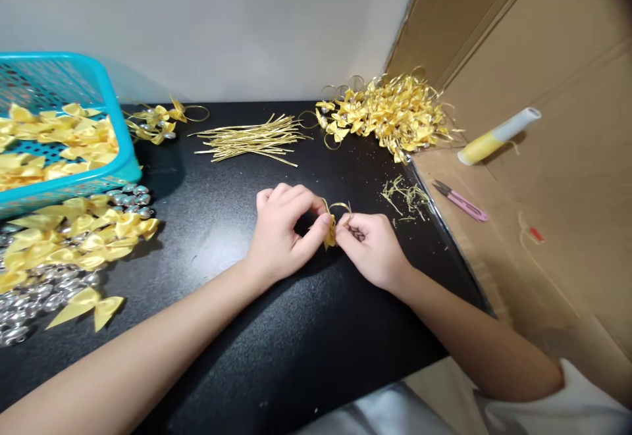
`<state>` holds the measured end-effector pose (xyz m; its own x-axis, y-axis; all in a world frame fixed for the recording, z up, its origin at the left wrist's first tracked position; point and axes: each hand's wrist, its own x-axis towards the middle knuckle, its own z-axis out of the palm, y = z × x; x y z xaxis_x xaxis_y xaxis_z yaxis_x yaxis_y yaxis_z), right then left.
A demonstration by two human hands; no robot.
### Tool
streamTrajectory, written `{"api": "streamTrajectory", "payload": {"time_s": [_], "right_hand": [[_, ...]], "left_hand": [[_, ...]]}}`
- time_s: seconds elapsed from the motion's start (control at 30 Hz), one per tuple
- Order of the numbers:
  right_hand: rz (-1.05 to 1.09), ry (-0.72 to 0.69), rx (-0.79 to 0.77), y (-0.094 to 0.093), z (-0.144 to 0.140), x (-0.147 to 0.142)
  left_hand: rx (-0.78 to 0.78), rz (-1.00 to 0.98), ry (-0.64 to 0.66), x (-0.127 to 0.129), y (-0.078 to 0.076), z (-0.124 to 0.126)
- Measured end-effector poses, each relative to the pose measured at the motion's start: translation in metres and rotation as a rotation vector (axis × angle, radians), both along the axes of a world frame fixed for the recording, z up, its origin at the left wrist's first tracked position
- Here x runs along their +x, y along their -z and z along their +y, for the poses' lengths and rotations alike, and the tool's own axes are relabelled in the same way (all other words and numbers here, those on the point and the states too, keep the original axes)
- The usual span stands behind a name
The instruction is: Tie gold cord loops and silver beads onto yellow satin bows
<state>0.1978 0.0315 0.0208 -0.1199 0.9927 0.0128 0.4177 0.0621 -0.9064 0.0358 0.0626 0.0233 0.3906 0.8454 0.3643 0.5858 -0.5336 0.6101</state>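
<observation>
Between my two hands, above the black table (pixel 232 218), is a yellow ribbon bow (pixel 330 232) with a gold tie (pixel 340 205) looping up from it. My left hand (pixel 292 221) pinches the bow between thumb and fingers from the left. From the right, my right hand (pixel 370 241) is closed at the bow's edge, its fingertips on the gold tie. Fingers cover much of the bow, so whether a bead sits in it is hidden.
Gold ties (pixel 251 139) lie at the back, beside a heap of tied bows (pixel 405 116). A turquoise basket (pixel 123 112), loose bows (pixel 89 237) and silver beads (pixel 54 290) are left. Tie scraps (pixel 407 197), pink snips (pixel 461 202) and a yellow-white tube (pixel 498 136) are right.
</observation>
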Motion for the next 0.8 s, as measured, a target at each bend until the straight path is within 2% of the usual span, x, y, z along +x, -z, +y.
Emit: {"api": "streamTrajectory", "payload": {"time_s": [0.1,0.17,0.23,0.3,0.4,0.47,0.5,0.6,0.63,0.7,0.8], "right_hand": [[0.002,-0.033,-0.115,-0.003,0.0,0.002],[-0.015,-0.078,-0.192,-0.004,-0.001,0.003],[-0.017,-0.127,-0.24,-0.004,-0.002,0.005],[-0.008,-0.155,-0.259,-0.003,-0.002,0.007],[0.018,-0.162,-0.273,-0.002,-0.001,0.009],[0.041,-0.167,-0.282,-0.002,-0.001,0.01],[0.054,-0.169,-0.286,-0.002,0.0,0.011],[0.092,-0.182,-0.302,-0.001,0.0,0.011],[0.103,-0.188,-0.307,-0.001,0.0,0.011],[0.108,-0.194,-0.315,-0.001,0.001,0.011],[0.086,-0.188,-0.313,-0.002,0.001,0.011]], "left_hand": [[-0.153,-0.132,0.116,-0.002,-0.004,0.004],[-0.293,-0.288,0.227,-0.003,-0.005,0.007],[-0.432,-0.44,0.281,-0.002,-0.003,0.011],[-0.511,-0.557,0.238,-0.002,-0.001,0.014],[-0.426,-0.641,0.011,-0.005,-0.004,0.021],[-0.299,-0.529,-0.081,-0.012,-0.012,0.027],[-0.248,-0.411,-0.049,-0.017,-0.018,0.029],[-0.259,0.02,0.388,-0.028,-0.033,0.034],[-0.261,0.145,0.458,-0.031,-0.036,0.034],[-0.244,0.308,0.507,-0.033,-0.038,0.033],[-0.24,0.351,0.534,-0.033,-0.039,0.034]]}}
